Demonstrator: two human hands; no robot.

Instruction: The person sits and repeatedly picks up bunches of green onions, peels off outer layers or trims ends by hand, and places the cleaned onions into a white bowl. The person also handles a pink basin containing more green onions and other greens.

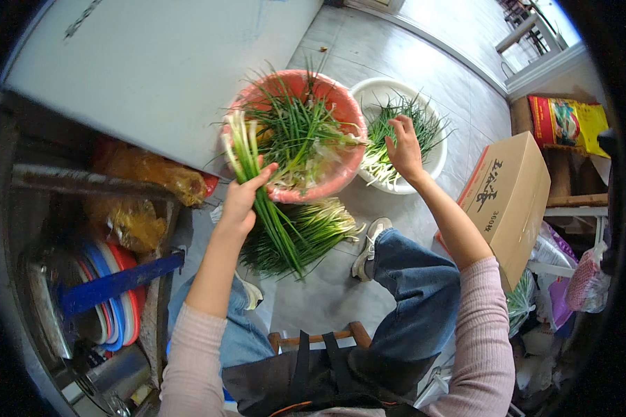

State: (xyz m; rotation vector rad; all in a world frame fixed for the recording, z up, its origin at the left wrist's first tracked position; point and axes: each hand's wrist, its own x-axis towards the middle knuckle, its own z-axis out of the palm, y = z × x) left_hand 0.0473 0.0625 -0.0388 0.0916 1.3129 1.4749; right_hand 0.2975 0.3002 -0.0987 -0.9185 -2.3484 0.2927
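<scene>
My left hand (241,202) is closed around a bunch of green onions (263,206), white ends up, at the near left rim of a red plastic-lined basin (353,174). Green onion tops and loose outer leaves (297,125) fill that basin. My right hand (406,148), fingers apart and slightly curled, hovers over a white plastic basket (441,161), above the green onions (380,161) lying in it; no object shows in its fingers. Below the red basin, a pile of green onions (313,234) lies on the floor, partly under the held bunch.
A cardboard box (506,203) stands at the right, near a shelf with a red and yellow bag (568,122). A white cabinet surface (161,68) spans the upper left. Stacked plastic lids or trays (117,307) sit on the left rack. My shoes (373,245) flank the onion pile.
</scene>
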